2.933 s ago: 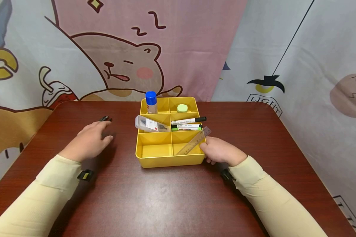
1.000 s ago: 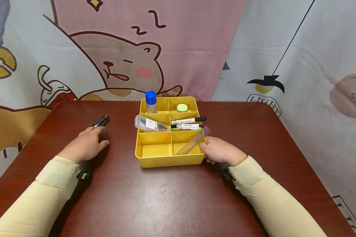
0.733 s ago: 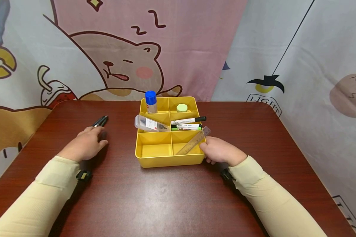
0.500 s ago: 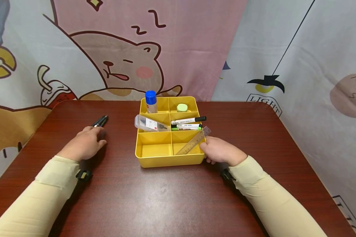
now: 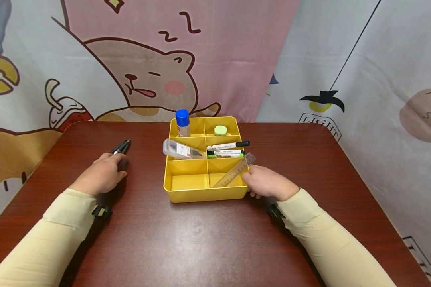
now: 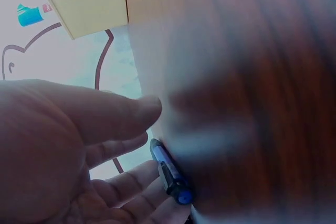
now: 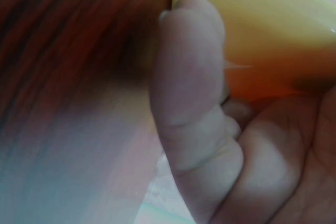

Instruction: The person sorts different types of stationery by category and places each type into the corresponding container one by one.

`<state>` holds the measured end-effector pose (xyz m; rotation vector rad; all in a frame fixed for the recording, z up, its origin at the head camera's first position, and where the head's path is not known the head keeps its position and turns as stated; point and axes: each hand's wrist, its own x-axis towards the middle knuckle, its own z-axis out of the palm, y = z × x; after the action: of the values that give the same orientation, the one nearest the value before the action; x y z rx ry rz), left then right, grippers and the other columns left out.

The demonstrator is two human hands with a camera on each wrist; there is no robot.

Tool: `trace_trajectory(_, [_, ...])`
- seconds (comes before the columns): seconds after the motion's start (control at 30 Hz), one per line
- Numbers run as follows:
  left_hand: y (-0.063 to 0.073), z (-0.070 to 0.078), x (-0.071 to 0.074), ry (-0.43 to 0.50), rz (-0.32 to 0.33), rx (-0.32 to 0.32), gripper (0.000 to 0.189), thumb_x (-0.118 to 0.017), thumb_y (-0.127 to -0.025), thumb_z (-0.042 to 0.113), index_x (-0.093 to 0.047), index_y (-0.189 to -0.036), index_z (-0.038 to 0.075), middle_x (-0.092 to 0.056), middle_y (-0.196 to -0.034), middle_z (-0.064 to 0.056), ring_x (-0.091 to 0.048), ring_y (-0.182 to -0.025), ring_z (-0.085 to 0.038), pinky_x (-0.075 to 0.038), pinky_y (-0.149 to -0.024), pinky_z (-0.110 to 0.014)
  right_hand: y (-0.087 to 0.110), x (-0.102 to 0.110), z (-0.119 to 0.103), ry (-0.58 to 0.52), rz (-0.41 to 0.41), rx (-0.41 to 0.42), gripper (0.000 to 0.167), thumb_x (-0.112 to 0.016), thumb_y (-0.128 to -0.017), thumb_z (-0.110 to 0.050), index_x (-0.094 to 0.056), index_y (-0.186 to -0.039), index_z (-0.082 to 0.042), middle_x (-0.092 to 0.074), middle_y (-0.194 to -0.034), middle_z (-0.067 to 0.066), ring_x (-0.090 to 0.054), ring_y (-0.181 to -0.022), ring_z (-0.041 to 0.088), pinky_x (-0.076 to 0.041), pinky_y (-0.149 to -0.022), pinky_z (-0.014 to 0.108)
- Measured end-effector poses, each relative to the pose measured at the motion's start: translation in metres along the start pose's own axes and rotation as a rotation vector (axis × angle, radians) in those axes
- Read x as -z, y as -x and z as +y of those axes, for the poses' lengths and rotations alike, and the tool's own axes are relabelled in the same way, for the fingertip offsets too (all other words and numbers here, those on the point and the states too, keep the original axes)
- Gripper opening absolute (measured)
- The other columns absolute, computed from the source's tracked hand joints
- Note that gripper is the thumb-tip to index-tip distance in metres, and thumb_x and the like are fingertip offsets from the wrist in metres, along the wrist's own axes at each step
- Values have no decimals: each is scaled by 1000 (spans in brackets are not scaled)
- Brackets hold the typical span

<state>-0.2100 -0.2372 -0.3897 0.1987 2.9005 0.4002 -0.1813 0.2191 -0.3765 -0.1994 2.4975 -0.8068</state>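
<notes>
My left hand is low over the table's left side, its fingers reaching down beside some pens. Two dark pens stick out past the fingertips in the head view. Close to the fingers in the left wrist view lies a pen with a blue end; the thumb stands apart from it. At the centre is a yellow divided organizer box. My right hand grips its right wall near the front corner, thumb at the rim and fingers outside. A clear ruler leans in the front right compartment.
The box also holds a blue-capped glue stick, a clear case with a compass, several markers and a pale green item. A patterned curtain hangs behind the brown table.
My left hand has drawn back slightly and lowered, baring more of the dark pens. Its thumb has shifted a little left, and a purple bit now shows beside it. The right hand stays put.
</notes>
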Motion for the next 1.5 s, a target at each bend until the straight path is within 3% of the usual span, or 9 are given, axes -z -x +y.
trace_trajectory(0.63, [-3,-3,-1,-13,-13,-47,51,-65,-98,11,-53,-146,-2,-47,-140,-45,-51,-128,-59,-44,-105,-69,0,0,0,-18,-2,4,27,-38,-101,-20,-59,-111,-7,-67,-79,12,-63,-65,20,-57,-61,34])
trace_trajectory(1.5, [-4,-3,-3,-32,-19,-52,49,-53,-93,0,-56,-142,-1,-48,-142,-43,-47,-135,-58,-42,-109,-68,-1,0,1,-23,1,7,26,-38,-100,-20,-59,-109,-7,-67,-79,12,-63,-65,20,-57,-60,34])
